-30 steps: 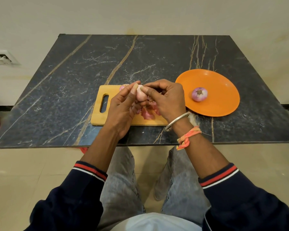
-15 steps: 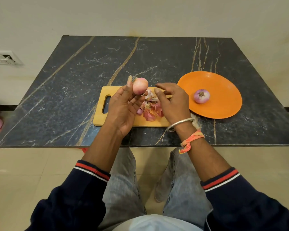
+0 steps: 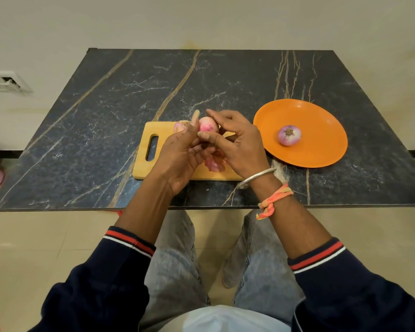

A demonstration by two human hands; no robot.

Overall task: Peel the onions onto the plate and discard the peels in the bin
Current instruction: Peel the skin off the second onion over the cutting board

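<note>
Black marble with tan veins makes up the table (image 3: 106, 140). I see wide bare stone to the left of and behind the cutting board (image 3: 141, 165), while the table's near edge runs just under the wrists. The board's right end lies just beside the orange plate (image 3: 321, 111), near the table's right side.

The onion (image 3: 208, 125) is held above the far part of the board: pale pink and smooth, with darker red blotches. The left hand (image 3: 180, 156) grips it from below, thumb upright on its left. The right hand (image 3: 240, 144) curls over it, forefinger across the top, thumb on its near side. Half a second ago that hand was down at the peels (image 3: 213, 164); now it is up on the onion.

A peeled onion (image 3: 289, 135) sits on the plate, and a spare onion (image 3: 181, 125) lies at the board's far edge.
</note>
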